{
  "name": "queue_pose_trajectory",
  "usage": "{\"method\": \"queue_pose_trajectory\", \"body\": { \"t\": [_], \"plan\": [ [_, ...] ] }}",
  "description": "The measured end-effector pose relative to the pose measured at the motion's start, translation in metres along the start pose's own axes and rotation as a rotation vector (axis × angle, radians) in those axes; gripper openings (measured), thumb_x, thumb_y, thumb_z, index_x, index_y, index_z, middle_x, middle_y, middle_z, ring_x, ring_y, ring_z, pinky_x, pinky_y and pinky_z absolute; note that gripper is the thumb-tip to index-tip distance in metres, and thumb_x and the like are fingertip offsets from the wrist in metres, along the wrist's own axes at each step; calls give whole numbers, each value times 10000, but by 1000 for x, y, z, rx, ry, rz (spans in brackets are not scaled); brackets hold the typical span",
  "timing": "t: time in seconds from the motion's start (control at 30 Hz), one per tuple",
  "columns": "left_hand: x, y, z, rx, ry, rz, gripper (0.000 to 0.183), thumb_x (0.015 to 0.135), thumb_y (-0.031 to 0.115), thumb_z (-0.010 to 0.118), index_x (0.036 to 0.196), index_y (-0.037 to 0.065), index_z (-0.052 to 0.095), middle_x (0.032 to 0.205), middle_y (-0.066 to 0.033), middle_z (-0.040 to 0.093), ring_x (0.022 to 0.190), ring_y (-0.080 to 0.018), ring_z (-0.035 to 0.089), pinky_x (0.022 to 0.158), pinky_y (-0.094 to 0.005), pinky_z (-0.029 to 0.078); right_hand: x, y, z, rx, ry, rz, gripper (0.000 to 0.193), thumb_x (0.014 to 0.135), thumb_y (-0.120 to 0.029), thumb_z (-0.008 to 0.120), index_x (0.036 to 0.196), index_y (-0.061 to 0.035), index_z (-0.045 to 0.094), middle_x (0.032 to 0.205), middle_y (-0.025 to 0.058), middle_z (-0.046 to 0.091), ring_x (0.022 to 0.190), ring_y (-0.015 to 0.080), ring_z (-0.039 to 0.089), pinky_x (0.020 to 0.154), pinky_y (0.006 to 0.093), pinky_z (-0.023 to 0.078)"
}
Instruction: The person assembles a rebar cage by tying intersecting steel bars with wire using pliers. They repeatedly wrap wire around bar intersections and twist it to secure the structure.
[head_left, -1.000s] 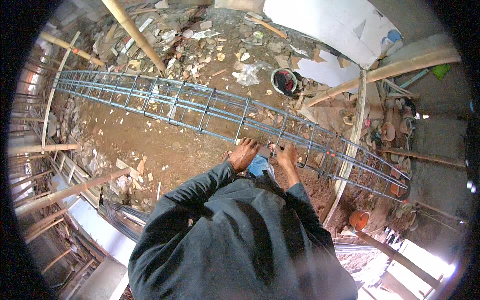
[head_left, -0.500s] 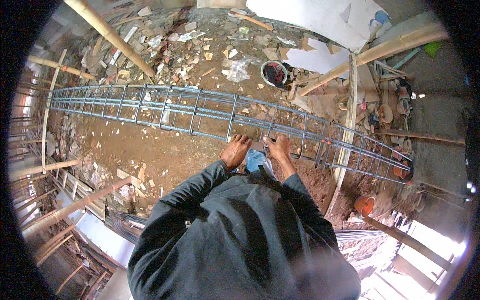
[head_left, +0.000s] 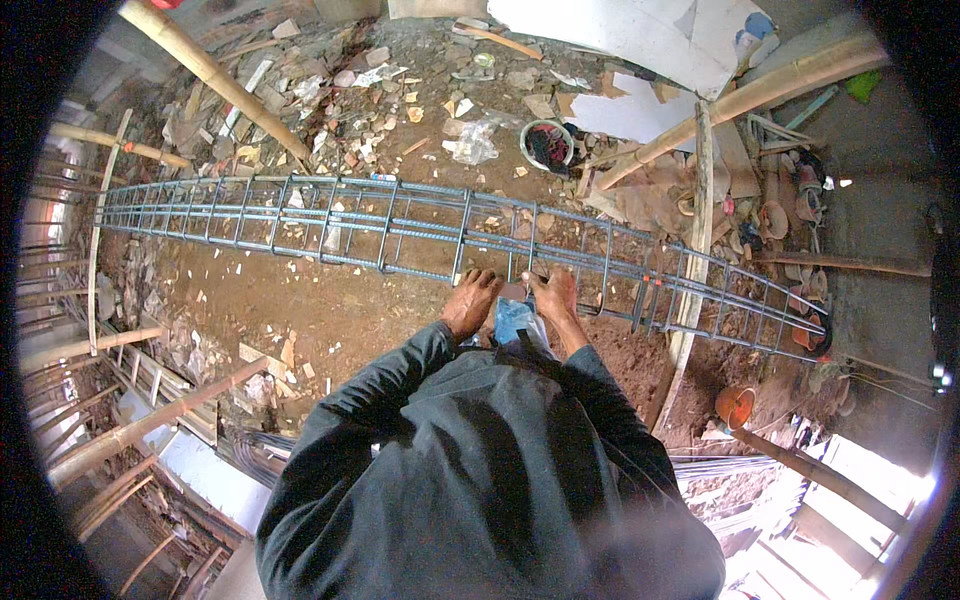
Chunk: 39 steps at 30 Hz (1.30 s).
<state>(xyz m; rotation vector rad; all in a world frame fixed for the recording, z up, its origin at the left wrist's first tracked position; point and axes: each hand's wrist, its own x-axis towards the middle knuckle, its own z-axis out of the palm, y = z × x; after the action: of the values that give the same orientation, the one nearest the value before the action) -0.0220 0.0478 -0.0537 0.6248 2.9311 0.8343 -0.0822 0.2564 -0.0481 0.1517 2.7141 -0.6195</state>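
Observation:
A long rebar cage (head_left: 385, 222) of ribbed bars and square stirrups stretches from left to right in front of me. My left hand (head_left: 472, 303) is closed over its near lower bar, knuckles up, fingers curled. Just to the right, my right hand (head_left: 556, 298) is closed with the thumb and fingers drawn together at a stirrup (head_left: 511, 245) and the near bar. Its fingertips are partly hidden, and whether wire is in them is too small to tell. Light blue cloth (head_left: 512, 322) shows between my wrists, below the cage.
Wooden battens (head_left: 690, 300) cross under the cage near both ends. Bamboo poles (head_left: 215, 80) slant around it. A bucket with dark contents (head_left: 547, 147) stands beyond the cage among rubble. An orange bucket (head_left: 735, 408) lies at right. Bundled rods (head_left: 730, 468) lie behind me at right.
The stirrup between my hands has shifted slightly left and now stands straighter across the cage. Both hands stay almost in place at the near bar.

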Motion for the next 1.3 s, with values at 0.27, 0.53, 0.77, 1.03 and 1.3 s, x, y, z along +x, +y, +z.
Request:
{"method": "queue_pose_trajectory", "body": {
  "t": [0.27,0.53,0.77,1.03,1.3],
  "plan": [
    [-1,-1,1,52,33,40,392,838,34,561,1229,3,572,1229,-221,572,1117,-408,544,979,-473,455,2,16,21,105,147,-94,717,811,-629,742,623,46,590,591,227,561,607,364,605,601,502,457],
    [0,-4,2,6,-22,21,439,839,32,556,1277,1,546,1256,-224,566,1141,-414,537,978,-475,456,3,16,18,-59,42,17,808,801,-740,668,669,57,636,645,243,609,633,359,626,596,502,468],
    [1,-6,3,25,-46,24,418,855,37,534,1271,-2,553,1239,-215,571,1159,-405,533,997,-482,446,0,12,13,-41,-23,68,757,824,-704,662,955,37,738,842,264,695,823,402,689,744,504,529],
    [3,-2,-8,19,-99,7,389,848,60,552,1231,12,596,1197,-189,589,1151,-367,545,1031,-462,428,14,40,46,32,346,-210,632,808,-611,754,711,12,706,605,201,619,584,335,632,595,491,482],
    [4,-4,-19,-109,-19,24,435,789,20,558,1223,0,580,1176,-197,575,1132,-389,521,990,-474,430,-7,6,-8,432,-95,113,503,835,-534,785,934,-42,761,794,92,736,710,214,647,685,380,507]
  ]
}}
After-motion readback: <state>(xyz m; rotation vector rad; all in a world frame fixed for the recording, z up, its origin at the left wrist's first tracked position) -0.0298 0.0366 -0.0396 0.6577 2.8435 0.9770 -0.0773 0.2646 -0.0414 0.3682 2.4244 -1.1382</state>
